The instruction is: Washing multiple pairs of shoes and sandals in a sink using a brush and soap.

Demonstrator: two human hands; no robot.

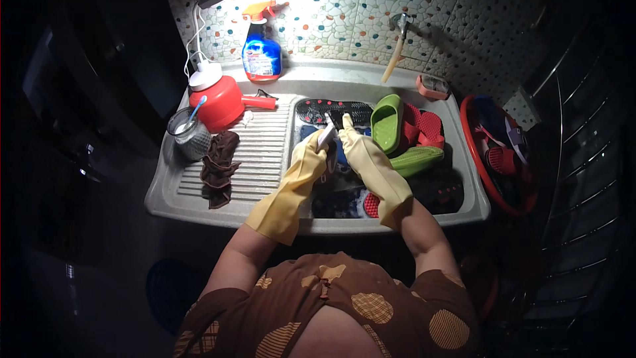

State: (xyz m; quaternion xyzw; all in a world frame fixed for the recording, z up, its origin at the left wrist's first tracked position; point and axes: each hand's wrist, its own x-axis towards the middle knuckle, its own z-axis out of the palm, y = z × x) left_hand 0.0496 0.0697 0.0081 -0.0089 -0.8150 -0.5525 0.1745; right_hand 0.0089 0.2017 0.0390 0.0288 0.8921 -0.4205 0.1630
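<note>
Both my hands wear long yellow rubber gloves over a grey stone sink (397, 220) full of footwear. My left hand (311, 152) grips a small pale brush (326, 134) held up near the sink's divider. My right hand (351, 140) sits right beside it, fingers pointing up and touching the brush end; whether it also grips it is unclear. Under the hands lie a dark blue shoe (339, 195), a black sole with red dots (334, 110), green slippers (387, 122) and red slippers (424, 126).
On the ribbed drainboard (265, 152) lie a brown cloth (218, 167), a red pot (222, 101), a glass cup with a blue-handled brush (189, 134). A blue spray bottle (262, 53) stands at the tiled wall. A tap (397, 43) and red basin (497, 152) are right.
</note>
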